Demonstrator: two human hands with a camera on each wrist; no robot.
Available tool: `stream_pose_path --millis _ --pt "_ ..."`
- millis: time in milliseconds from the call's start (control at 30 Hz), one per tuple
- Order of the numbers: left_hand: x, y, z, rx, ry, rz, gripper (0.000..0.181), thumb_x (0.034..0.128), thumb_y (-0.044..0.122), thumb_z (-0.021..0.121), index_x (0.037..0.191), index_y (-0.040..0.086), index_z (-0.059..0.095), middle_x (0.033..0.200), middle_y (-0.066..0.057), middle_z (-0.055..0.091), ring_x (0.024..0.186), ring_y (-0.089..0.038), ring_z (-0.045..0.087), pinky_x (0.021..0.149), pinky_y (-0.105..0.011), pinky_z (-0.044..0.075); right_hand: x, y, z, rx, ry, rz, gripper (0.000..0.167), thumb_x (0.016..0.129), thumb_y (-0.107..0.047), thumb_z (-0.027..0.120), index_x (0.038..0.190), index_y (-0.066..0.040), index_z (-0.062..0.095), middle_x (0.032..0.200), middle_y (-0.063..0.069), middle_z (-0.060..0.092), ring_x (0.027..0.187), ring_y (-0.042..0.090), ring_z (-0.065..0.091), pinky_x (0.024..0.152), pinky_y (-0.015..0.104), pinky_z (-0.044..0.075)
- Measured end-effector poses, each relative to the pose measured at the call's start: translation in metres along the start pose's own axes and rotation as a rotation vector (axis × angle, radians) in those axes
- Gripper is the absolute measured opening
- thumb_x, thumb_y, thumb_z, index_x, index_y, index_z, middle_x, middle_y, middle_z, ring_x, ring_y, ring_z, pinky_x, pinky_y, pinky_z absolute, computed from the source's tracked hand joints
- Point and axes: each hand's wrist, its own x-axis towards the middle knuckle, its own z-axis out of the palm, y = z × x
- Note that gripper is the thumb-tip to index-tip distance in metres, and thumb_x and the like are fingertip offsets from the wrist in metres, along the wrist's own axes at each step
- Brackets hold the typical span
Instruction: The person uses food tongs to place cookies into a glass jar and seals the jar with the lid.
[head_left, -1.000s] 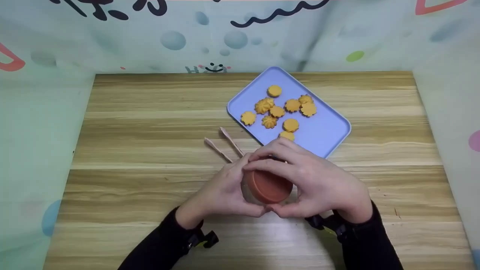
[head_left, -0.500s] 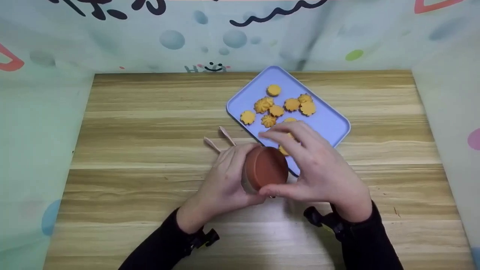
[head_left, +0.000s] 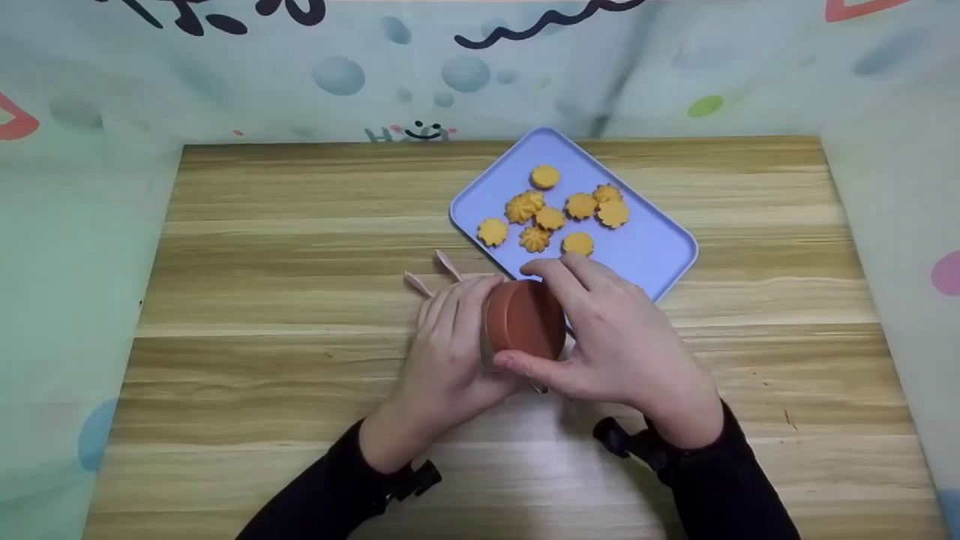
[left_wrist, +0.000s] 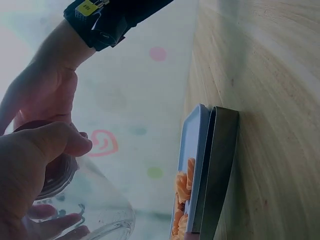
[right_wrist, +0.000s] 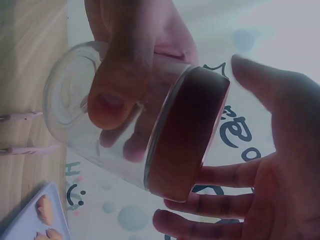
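My left hand [head_left: 450,352] grips a clear jar [right_wrist: 75,105] round its side, thumb in front and fingers showing through the wall. The jar is tilted, its reddish-brown lid [head_left: 529,319] turned toward my right hand [head_left: 622,337]. That hand's fingers spread round the lid. In the right wrist view its thumb [right_wrist: 255,82] stands slightly off the lid's edge, while some fingers [right_wrist: 225,175] pass behind the lid; whether they touch it I cannot tell. The left wrist view shows the jar's clear base [left_wrist: 112,227] low down. Nothing inside the jar can be made out.
A lilac tray [head_left: 652,255] lies beyond my hands, bearing several flower-shaped cookies [head_left: 580,206]. Left of it are two pink tips [head_left: 448,264], likely of tongs, partly hidden by my left hand. A metal strip [left_wrist: 223,150] shows beside the tray in the left wrist view.
My right hand loosened from the lid, opened out and came back round it. The jar and left hand shifted slightly up and left, and the lid tilted further to the right.
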Motion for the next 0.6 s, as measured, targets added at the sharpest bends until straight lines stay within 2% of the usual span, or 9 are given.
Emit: stream_pose_path --millis 167,300,467,600 --pt "0.0 -0.001 0.0 0.001 -0.016 0.003 0.09 0.0804 0.049 0.094 0.145 -0.002 0.058 0.137 -0.016 0.067 0.129 -0.03 0.063 0.11 -0.049 0.052 0.001 0.003 0.0 0.071 -0.043 -0.039 0.074 0.09 -0.064 0.081 0.139 -0.01 0.063 0.123 0.007 0.063 0.101 0.02 0.064 0.086 0.037 0.06" --pt "0.0 -0.002 -0.001 -0.017 -0.039 0.008 0.093 0.0779 0.048 0.095 0.146 -0.002 0.057 0.139 -0.015 0.067 0.13 -0.029 0.063 0.11 -0.048 0.052 0.002 0.007 -0.002 0.123 -0.079 -0.095 0.074 0.088 -0.053 0.085 0.147 -0.016 0.061 0.133 0.006 0.059 0.115 0.019 0.061 0.097 0.036 0.058" --pt "0.001 -0.005 -0.003 -0.052 -0.078 0.009 0.1 0.074 0.05 0.098 0.148 -0.002 0.055 0.14 -0.015 0.065 0.131 -0.028 0.061 0.111 -0.047 0.051 0.002 0.012 -0.004 0.211 -0.12 -0.197 0.077 0.08 -0.03 0.089 0.15 -0.019 0.06 0.147 0.009 0.054 0.136 0.025 0.053 0.111 0.041 0.051" --pt "0.001 -0.008 -0.003 -0.086 -0.114 0.007 0.096 0.0744 0.047 0.098 0.147 0.0 0.055 0.14 -0.012 0.066 0.13 -0.026 0.062 0.112 -0.046 0.05 0.003 0.015 -0.005 0.283 -0.158 -0.258 0.076 0.076 -0.017 0.089 0.146 -0.019 0.063 0.153 0.008 0.053 0.141 0.028 0.049 0.116 0.048 0.045"
